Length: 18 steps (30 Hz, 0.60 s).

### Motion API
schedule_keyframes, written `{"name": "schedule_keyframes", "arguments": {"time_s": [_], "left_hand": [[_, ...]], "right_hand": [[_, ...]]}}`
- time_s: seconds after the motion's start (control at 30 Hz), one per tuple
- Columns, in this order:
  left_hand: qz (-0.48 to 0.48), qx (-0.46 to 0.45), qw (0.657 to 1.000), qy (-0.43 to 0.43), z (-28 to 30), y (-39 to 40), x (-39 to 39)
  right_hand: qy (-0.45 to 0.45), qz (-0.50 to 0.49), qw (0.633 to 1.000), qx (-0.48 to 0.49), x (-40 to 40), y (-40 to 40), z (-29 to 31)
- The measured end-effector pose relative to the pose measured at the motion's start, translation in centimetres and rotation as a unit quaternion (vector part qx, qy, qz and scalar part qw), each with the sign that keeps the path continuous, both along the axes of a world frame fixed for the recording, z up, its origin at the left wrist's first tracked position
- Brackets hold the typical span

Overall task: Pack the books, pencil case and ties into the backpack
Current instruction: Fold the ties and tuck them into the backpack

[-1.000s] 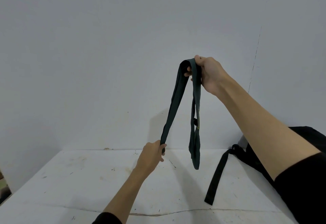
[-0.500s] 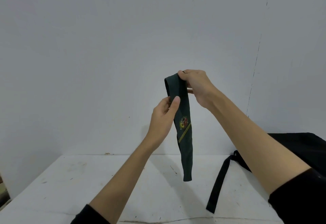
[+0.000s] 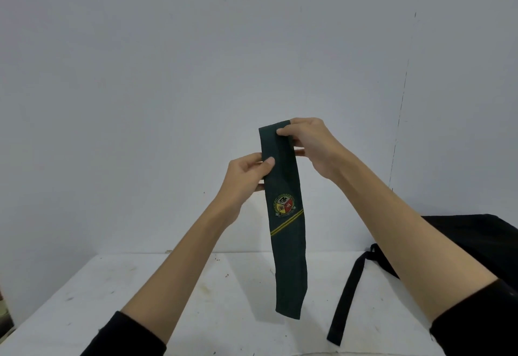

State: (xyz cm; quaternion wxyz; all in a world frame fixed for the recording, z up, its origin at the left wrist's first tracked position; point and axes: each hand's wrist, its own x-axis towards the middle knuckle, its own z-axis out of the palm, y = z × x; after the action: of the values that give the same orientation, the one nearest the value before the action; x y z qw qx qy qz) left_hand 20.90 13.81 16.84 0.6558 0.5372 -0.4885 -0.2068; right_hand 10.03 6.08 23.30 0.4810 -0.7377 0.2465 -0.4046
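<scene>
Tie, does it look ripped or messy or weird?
No, nothing stands out. The green tie hangs folded and smooth, with its badge showing. The right hand pinches the top, the left hand holds it lower down. The table below has some stains.

The black backpack (image 3: 473, 232) at the right runs off the picture's right edge, and the right forearm covers part of it. The crest (image 3: 284, 205) on the green tie (image 3: 288, 243) is too small to read.
</scene>
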Motion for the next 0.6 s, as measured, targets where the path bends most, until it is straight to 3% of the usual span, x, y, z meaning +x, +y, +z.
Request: {"name": "schedule_keyframes", "arguments": {"time_s": [0.17,0.27,0.4,0.6], "left_hand": [[0.129,-0.008,0.989,-0.066,1.1,-0.8,1.6],[0.11,0.013,0.983,-0.146,1.8,-1.0,2.3],[0.014,0.035,0.988,-0.148,2.9,-1.0,2.3],[0.089,0.031,0.984,-0.154,3.1,-1.8,2.4]], "right_hand": [[0.049,-0.019,0.998,-0.04,0.1,0.7,0.3],[0.053,-0.014,0.997,-0.059,0.2,1.1,0.4],[0.041,-0.023,0.997,-0.054,0.1,1.3,0.7],[0.07,-0.063,0.995,-0.031,-0.5,0.8,0.9]]}}
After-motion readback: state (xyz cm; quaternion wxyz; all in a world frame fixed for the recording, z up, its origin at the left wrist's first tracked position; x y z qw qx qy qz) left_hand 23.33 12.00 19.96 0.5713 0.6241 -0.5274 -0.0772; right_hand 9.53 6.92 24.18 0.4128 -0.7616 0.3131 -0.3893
